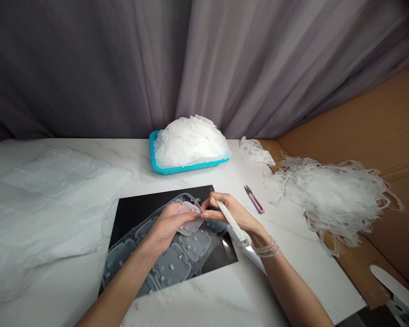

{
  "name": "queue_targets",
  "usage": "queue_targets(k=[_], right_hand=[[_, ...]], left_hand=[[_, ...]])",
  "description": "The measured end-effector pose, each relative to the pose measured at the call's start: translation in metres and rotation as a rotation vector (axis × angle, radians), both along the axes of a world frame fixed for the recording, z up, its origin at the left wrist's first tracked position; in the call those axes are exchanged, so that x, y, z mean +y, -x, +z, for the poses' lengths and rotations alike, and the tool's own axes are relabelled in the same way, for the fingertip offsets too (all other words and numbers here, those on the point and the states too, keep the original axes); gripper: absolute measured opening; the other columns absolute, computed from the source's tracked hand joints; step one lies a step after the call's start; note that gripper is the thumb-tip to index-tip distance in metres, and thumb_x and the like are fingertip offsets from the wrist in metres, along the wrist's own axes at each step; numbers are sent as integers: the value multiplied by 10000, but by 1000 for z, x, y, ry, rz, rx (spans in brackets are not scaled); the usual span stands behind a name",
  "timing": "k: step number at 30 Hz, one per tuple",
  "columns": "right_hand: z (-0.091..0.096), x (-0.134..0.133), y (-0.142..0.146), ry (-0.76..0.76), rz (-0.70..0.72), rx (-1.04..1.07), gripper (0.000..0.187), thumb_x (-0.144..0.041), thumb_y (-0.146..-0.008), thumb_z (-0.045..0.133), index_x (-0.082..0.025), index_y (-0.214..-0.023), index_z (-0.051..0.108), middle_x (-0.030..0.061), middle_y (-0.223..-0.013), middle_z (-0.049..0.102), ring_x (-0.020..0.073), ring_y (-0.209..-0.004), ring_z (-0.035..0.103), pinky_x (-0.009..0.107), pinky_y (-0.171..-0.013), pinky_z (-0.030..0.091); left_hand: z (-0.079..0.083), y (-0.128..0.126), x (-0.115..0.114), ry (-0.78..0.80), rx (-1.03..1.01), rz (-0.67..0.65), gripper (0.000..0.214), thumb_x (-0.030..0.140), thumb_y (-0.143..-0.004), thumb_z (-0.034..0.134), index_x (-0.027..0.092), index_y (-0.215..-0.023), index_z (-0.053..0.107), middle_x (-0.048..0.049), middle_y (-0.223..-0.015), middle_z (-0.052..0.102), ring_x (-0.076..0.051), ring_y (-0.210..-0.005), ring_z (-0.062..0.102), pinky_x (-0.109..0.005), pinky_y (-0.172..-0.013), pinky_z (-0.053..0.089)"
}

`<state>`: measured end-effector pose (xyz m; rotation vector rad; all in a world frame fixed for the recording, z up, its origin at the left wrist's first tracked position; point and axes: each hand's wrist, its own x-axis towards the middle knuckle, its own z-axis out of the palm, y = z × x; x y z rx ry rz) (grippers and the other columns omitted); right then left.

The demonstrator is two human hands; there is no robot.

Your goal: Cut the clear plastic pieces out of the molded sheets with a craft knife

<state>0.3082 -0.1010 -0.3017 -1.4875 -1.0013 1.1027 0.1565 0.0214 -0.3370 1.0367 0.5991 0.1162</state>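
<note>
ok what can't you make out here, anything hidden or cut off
Head view:
- edges of the pinkish clear piece: hidden by the left hand
- tip of the white-handled tool: hidden by the right hand
- part of the clear moulded sheet: under the hands
- white blade-shaped object: cut off by the frame edge

Pretty bright, even light overall with only soft shadows, though the curtain (88,68) goes dim at 12 o'clock. Small glare spot on the black sheet (150,204) around 5 o'clock, and the wide lens warps the edges.

A pleated mauve-grey curtain (122,68) hangs behind the marble-topped table (310,272), brown cardboard (371,104) alongside.
</note>
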Motion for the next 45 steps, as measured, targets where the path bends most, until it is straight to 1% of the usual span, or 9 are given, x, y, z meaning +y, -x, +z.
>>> queue_targets(k=[9,14,19,23,25,28,34,41,45], right_hand=[[-3,16,20,-99,-178,-93,437,-398,-829,667,-234,-671,294,22,-754,630,129,-682,492,241,-606,409],[-15,9,20,-112,-232,-476,302,-220,-858,524,-228,-668,289,-10,-723,566,118,-662,438,238,-628,371],[-31,8,-19,8,-289,-708,277,-186,-788,523,-228,-632,297,-25,-605,536,113,-567,378,249,-590,337],[-17,8,-28,19,-337,-762,301,-268,-827,567,-235,-629,342,9,-640,615,155,-605,493,288,-661,384],[-2,6,-15,-30,-370,-688,305,-313,-863,579,-236,-652,372,66,-821,711,198,-727,607,326,-748,430],[18,6,12,-150,-299,-335,343,-345,-889,610,-238,-683,358,111,-1095,732,233,-937,678,358,-840,484],[27,10,37,-229,-282,102,472,-299,-832,716,-228,-633,294,95,-1043,773,222,-950,700,342,-843,517],[28,7,39,-245,-376,130,508,-266,-803,747,-227,-593,286,82,-968,788,237,-921,720,346,-799,542],[33,2,41,-294,-407,-43,444,-261,-838,711,-241,-609,331,83,-1074,770,273,-995,718,411,-840,567]], left_hand=[[15,-1,-10,-259,19,118,188,308,-714,777,125,-726,736,-24,-670,693,-154,-637,605,-242,-607,426],[3,0,-9,-309,14,281,218,339,-719,780,132,-781,752,-33,-736,721,-184,-716,637,-262,-661,467],[5,4,12,-244,-27,485,334,389,-749,774,120,-943,726,-75,-935,749,-199,-907,675,-289,-837,497],[19,7,21,-76,-91,409,393,382,-745,795,107,-1017,728,-118,-1003,752,-223,-961,695,-309,-868,511],[25,8,20,39,-136,324,361,360,-773,781,123,-1041,733,-108,-1003,755,-218,-951,701,-304,-872,510],[33,10,16,130,-201,246,282,331,-809,751,150,-1024,748,-89,-1033,753,-208,-956,698,-284,-854,511],[47,14,11,168,-263,157,252,296,-841,719,151,-1040,770,-107,-1062,760,-232,-964,699,-291,-841,512],[57,18,9,267,-301,119,246,238,-869,679,152,-1084,760,-86,-987,772,-177,-869,705,-261,-816,540],[60,19,10,306,-310,122,283,213,-887,632,162,-1146,733,-89,-1052,760,-197,-931,704,-287,-853,549]])
